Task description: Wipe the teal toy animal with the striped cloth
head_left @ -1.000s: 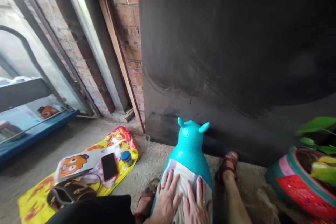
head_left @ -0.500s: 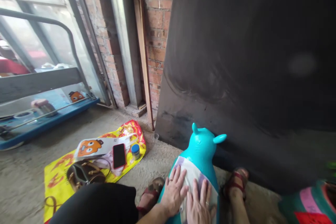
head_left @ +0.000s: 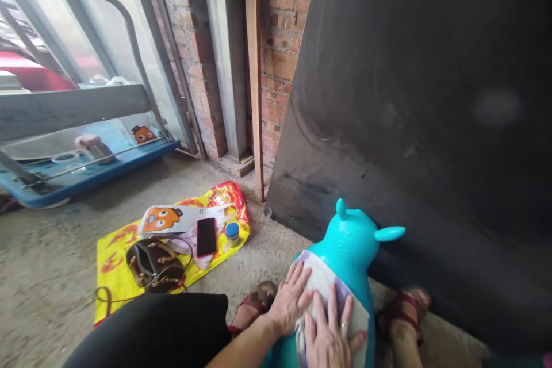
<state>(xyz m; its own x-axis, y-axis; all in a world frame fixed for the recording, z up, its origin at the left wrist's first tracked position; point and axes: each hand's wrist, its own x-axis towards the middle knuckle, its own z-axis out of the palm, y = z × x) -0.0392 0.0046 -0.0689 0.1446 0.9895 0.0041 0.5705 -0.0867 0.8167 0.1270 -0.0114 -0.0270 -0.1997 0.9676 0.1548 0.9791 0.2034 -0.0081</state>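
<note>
A turquoise inflatable animal toy [head_left: 351, 238] with two ear-like knobs stands between my feet. Draped over its back lies a whitish cloth [head_left: 319, 273] with purple patches. My left hand [head_left: 290, 303] rests flat on the cloth's left side, fingers outstretched. To its right, my right hand [head_left: 330, 333] presses on the same cloth with fingers spread; a ring shows on one finger. Neither hand grips anything. The toy's lower body is partly hidden by the cloth and my arms.
On the concrete floor at left, a yellow-red plastic sheet [head_left: 116, 259] holds a brown handbag [head_left: 157, 267], a phone [head_left: 206, 237], a blue-lidded jar [head_left: 232, 234] and a white bag [head_left: 185, 219]. A blue trolley [head_left: 125, 167] stands behind. A dark board [head_left: 388, 98] leans beyond the toy.
The view has shifted, so most things sit further right in the picture. Both hands stay on the cloth; the fingers of my right hand are more widely spread.
</note>
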